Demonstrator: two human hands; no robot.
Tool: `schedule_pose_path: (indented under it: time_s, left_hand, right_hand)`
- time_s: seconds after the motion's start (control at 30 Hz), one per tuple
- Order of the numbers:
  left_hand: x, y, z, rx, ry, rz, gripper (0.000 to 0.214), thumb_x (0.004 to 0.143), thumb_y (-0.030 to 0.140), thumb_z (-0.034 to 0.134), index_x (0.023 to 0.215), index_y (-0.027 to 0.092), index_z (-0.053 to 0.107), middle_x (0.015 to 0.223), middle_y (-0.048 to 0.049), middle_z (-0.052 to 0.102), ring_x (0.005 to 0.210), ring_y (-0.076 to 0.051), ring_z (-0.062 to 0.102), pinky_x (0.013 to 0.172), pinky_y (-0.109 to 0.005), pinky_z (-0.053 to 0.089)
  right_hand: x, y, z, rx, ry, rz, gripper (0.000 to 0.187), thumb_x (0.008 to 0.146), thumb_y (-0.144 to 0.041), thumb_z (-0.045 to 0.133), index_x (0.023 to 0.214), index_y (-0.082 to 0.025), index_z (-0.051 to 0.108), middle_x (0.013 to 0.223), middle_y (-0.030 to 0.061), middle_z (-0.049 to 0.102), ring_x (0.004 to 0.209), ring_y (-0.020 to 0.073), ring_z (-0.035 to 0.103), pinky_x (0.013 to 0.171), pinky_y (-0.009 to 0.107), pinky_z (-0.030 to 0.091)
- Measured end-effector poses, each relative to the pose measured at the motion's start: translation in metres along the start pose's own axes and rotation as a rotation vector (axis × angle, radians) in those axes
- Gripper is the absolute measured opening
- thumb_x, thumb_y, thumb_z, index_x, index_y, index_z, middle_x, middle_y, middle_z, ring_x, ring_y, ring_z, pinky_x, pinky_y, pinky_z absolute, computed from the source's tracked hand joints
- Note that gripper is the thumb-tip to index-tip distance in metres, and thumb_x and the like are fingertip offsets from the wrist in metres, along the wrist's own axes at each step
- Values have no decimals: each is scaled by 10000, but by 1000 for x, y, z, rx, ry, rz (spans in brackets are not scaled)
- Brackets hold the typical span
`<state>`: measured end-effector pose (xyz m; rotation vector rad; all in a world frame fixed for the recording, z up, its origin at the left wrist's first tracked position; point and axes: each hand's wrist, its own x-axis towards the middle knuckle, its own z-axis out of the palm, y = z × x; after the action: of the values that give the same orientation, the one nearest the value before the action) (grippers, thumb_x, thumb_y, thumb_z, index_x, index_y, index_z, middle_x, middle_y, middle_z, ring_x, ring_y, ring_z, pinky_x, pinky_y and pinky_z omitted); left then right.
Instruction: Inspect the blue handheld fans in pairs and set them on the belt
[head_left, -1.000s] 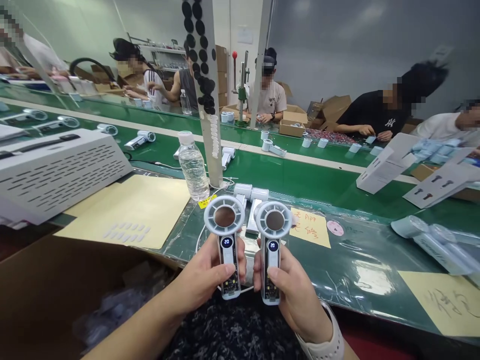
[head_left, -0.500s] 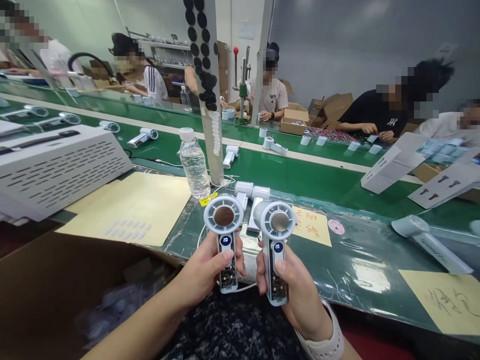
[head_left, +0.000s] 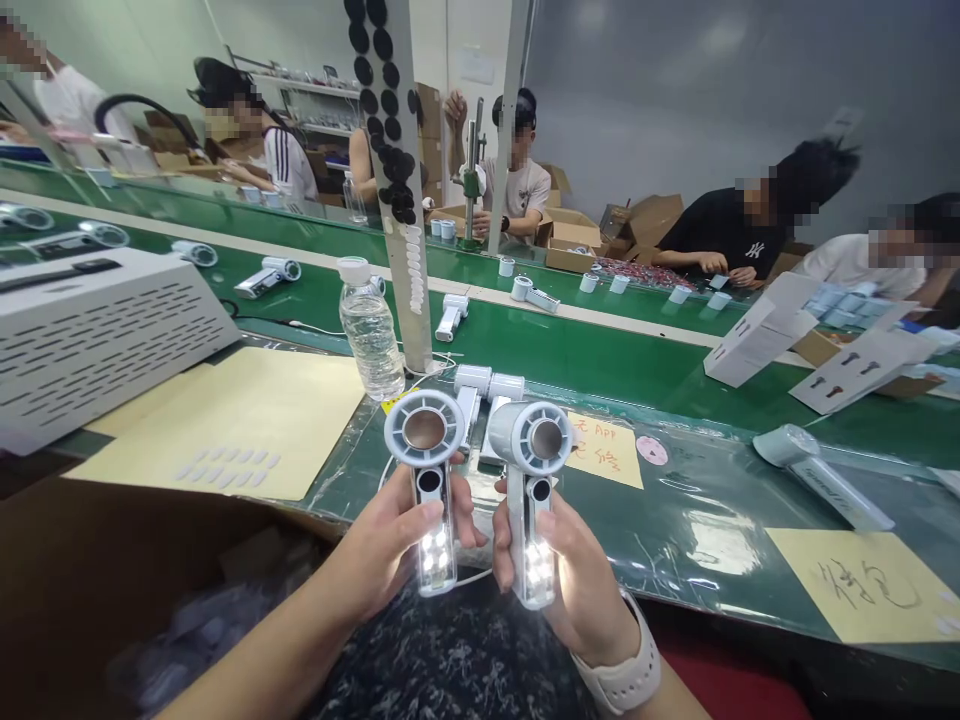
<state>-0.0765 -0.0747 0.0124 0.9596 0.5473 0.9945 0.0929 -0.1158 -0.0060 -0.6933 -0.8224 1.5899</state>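
My left hand [head_left: 382, 555] grips a white handheld ring fan [head_left: 426, 470] by its handle, and my right hand [head_left: 559, 570] grips a matching fan [head_left: 529, 470] the same way. Both are held upright, side by side and apart. Small lights glow brightly in the lower part of each transparent handle. Each handle also shows a dark round spot near its top. My fingers wrap behind the handles, hiding their far sides. A white band sits on my right wrist.
Two more fans [head_left: 480, 395] lie on the plastic-covered green bench just beyond my hands, beside a water bottle [head_left: 367, 330]. A white vented case [head_left: 97, 340] and yellow paper [head_left: 225, 425] are on the left. A cardboard box [head_left: 127, 600] sits below them. Co-workers sit across a green conveyor [head_left: 570, 340].
Both fans have tilted, their digital "20" displays no longer show, and the handle lights now glow brightly. The view has shifted, so the bench appears further left.
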Motion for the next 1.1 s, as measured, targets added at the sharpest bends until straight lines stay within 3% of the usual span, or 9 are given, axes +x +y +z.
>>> schedule_pose_path:
  time_s: [0.17, 0.27, 0.33, 0.43, 0.5, 0.6, 0.77, 0.9, 1.1]
  left_hand:
    - [-2, 0, -3, 196, 99, 27, 308, 783, 375, 745, 1012, 203, 631, 878, -46, 710, 718, -213, 672, 680, -333, 501]
    - [-2, -1, -4, 294, 165, -1, 356, 758, 359, 773, 1014, 202, 582, 944, -65, 717, 679, -206, 675, 623, -312, 499]
    - [-1, -3, -3, 261, 178, -27, 368, 787, 423, 733, 1015, 214, 535, 886, -47, 718, 586, -183, 649, 550, -293, 482]
    - [0, -5, 1, 149, 167, -78, 352, 854, 507, 608, 1023, 228, 475, 819, -32, 721, 543, -182, 644, 513, -290, 490]
    - [-2, -6, 2, 102, 137, -98, 391, 841, 505, 607, 1069, 229, 450, 829, -44, 732, 578, -200, 670, 545, -307, 521]
    - [-6, -5, 1, 64, 89, -112, 447, 817, 501, 636, 1118, 234, 441, 866, -62, 740, 622, -225, 701, 574, -327, 548]
    - [-11, 2, 4, -12, 31, -119, 434, 805, 460, 700, 1114, 252, 477, 916, -76, 756, 720, -250, 738, 692, -384, 595]
    - [-10, 7, 10, -51, 29, -134, 537, 740, 432, 787, 1169, 245, 523, 966, -101, 758, 807, -269, 736, 749, -391, 586]
    - [-4, 9, 9, -72, 45, -222, 501, 570, 368, 914, 971, 178, 683, 773, -29, 691, 720, -188, 679, 700, -293, 544]
  right_hand:
    - [1, -1, -3, -17, 34, -43, 366, 857, -474, 657, 1078, -190, 595, 749, -6, 618, 492, 104, 538, 474, 226, 411]
    - [4, 2, -6, 69, 42, -17, 314, 883, -493, 616, 1040, -224, 582, 728, -7, 644, 447, 111, 539, 420, 218, 401]
    - [5, 3, -8, 129, 64, 24, 342, 889, -532, 594, 980, -203, 621, 770, 29, 675, 529, 147, 603, 438, 237, 445]
    - [5, 3, -6, 180, 102, 66, 407, 872, -533, 631, 975, -145, 700, 881, 92, 712, 761, 201, 656, 658, 307, 545]
    - [4, 1, -2, 201, 27, 66, 408, 864, -503, 653, 1027, -134, 717, 949, 118, 726, 797, 228, 654, 773, 377, 536]
    - [-1, -4, 3, 184, -59, 33, 394, 863, -494, 653, 1032, -145, 725, 1031, 146, 733, 802, 276, 671, 783, 440, 519]
    - [-8, -12, 5, 128, 51, 47, 435, 797, -510, 732, 1039, -149, 719, 1025, 168, 754, 814, 303, 708, 798, 465, 535]
    - [-6, -15, 5, 140, 125, 72, 406, 785, -507, 739, 985, -153, 744, 947, 141, 769, 794, 277, 708, 792, 432, 551]
    - [-3, -16, 5, 308, 207, 173, 292, 735, -463, 753, 872, -206, 741, 843, 40, 738, 819, 220, 668, 826, 358, 547]
